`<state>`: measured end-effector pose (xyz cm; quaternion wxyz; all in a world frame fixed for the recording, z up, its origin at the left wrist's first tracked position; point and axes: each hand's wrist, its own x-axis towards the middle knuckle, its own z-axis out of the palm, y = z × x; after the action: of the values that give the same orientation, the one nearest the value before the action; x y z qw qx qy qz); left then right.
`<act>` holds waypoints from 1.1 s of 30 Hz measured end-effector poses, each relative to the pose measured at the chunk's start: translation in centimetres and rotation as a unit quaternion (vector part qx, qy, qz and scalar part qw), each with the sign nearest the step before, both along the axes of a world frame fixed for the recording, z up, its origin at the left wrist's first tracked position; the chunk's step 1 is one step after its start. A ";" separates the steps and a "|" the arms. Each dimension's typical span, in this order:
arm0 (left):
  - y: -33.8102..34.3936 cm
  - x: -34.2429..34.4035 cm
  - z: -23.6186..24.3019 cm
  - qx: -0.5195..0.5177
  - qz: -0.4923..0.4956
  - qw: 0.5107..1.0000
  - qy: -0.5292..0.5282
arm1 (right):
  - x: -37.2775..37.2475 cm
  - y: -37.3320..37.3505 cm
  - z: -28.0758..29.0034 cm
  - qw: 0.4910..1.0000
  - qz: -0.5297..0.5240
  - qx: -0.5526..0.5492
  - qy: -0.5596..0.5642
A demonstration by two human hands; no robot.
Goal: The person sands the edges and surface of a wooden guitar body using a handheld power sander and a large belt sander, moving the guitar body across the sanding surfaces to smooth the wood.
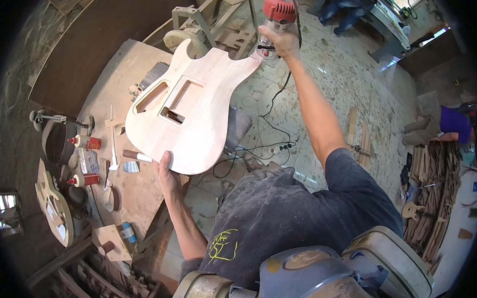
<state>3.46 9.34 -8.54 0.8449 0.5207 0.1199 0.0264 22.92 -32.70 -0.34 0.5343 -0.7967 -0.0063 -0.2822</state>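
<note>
A pale, unfinished electric guitar body [205,118] with routed cavities lies tilted over the near end of the workbench [118,74]. My left hand [166,171] is closed on its lower left edge, thumb on top. My right hand [280,40] grips a red-topped router [278,10] with a clear base, held at the guitar's neck end; its cable hangs down to the floor. A brown-handled tool [132,154] lies just left of my left hand, partly hidden by the body.
Glue bottles [89,142], a caliper-like tool and small items sit on the bench. Another guitar body [55,210] stands at left, wood pieces [427,194] at right. One person [339,14] is at the top right, another [445,124] at far right. Cables [280,136] cross the floor.
</note>
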 end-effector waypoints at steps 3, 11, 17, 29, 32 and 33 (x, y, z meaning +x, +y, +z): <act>-0.1 0.0 0.1 -0.021 0.009 1.000 0.000 | 0.8 -0.5 -0.1 0.999 0.011 0.009 -0.045; 1.3 0.3 -2.0 0.005 -0.002 1.000 0.008 | 3.1 -2.2 -0.4 0.995 0.085 0.016 -0.055; 1.0 0.1 -0.9 0.009 -0.010 1.000 0.008 | 4.2 -2.0 0.0 0.987 0.132 0.021 -0.093; 2.3 0.9 -0.9 0.026 0.027 0.997 0.072 | 3.1 0.0 2.6 0.945 0.242 0.200 -0.090; 3.2 0.9 -1.0 0.048 -0.017 0.995 0.092 | 3.5 -2.7 3.2 0.962 0.195 0.167 -0.095; 3.3 0.9 -1.1 0.055 -0.022 0.994 0.092 | 3.2 -3.4 3.8 0.968 0.147 0.157 -0.130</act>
<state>4.34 12.66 -9.68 0.8009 0.5687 0.1844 -0.0334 26.11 -36.11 3.47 0.6830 -0.6496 -0.1485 -0.2993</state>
